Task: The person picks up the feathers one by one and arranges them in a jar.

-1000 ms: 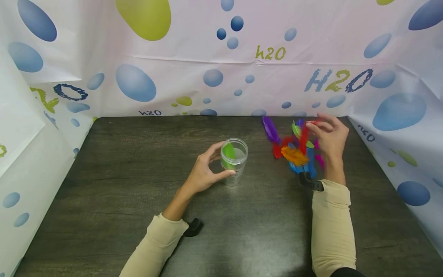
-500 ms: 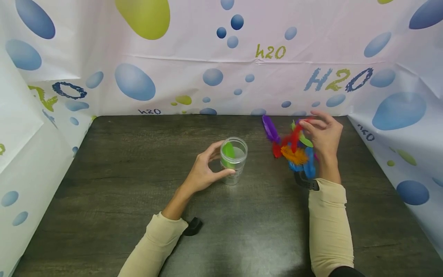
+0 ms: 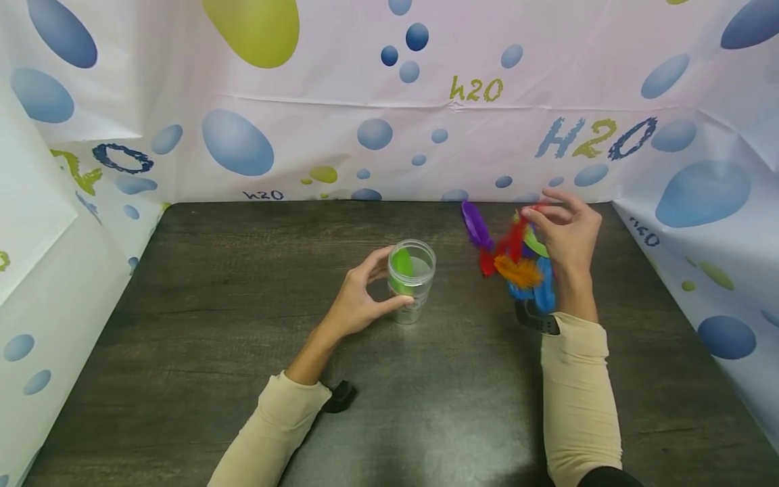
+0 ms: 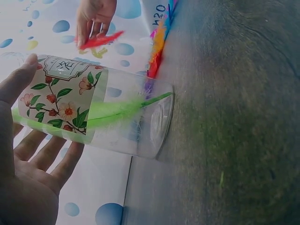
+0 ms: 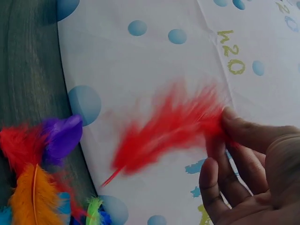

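Note:
My left hand (image 3: 356, 304) holds a clear jar (image 3: 421, 287) upright on the table, thumb on one side and fingers on the other. A bright green feather (image 4: 117, 112) stands inside it, and a flowered label (image 4: 58, 98) shows in the left wrist view. My right hand (image 3: 570, 240) pinches a fluffy red feather (image 5: 164, 133) at one end between thumb and fingers. The feather hangs in the air over the pile, its bare quill pointing down. Nearest below it lie an orange feather (image 3: 518, 272) and another red feather (image 5: 21, 145).
Loose blue feathers (image 3: 544, 284), a light green feather (image 3: 536, 242) and a purple feather (image 3: 477, 224) lie at the table's back right. The dark wooden table (image 3: 243, 291) is bounded behind and at both sides by a white sheet (image 3: 328, 81) printed with blue drops.
My right hand has moved a little left and up, carrying the red feather off the right part of the pile. My left hand and the jar have stayed in place.

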Tool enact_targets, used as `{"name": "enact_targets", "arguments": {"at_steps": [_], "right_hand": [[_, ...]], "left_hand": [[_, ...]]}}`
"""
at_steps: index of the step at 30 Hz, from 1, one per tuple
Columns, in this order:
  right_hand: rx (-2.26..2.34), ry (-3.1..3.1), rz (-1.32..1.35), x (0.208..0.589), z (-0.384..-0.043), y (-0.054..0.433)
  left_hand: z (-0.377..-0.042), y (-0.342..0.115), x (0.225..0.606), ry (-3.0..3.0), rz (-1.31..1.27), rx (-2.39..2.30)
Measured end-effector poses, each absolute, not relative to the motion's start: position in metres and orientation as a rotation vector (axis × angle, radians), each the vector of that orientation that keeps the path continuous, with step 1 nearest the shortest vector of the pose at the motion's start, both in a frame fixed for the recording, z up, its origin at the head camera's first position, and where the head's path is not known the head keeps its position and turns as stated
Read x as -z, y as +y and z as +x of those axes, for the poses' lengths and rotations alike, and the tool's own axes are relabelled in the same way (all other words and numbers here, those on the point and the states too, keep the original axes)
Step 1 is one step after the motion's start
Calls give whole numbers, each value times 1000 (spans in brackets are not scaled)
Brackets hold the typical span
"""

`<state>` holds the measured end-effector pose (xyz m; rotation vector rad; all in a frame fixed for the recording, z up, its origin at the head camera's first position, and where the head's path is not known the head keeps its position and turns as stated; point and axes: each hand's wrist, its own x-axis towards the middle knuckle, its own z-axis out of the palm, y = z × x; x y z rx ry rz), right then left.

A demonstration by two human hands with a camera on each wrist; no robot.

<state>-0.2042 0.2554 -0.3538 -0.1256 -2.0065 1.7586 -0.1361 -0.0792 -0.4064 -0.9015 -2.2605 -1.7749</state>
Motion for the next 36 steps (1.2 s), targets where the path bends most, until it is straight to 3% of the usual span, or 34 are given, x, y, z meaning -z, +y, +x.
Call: {"name": "enact_targets", "arguments": {"at_steps": [17,36], "right_hand": [[-1856,-1973,61,354,-204,247],[-1789,-2153,-13,341,-199,236]], "left_hand": [[-135,-79,409,-2262,-900,1779],[-137,-79,409,-2253,-905,1768]]}}
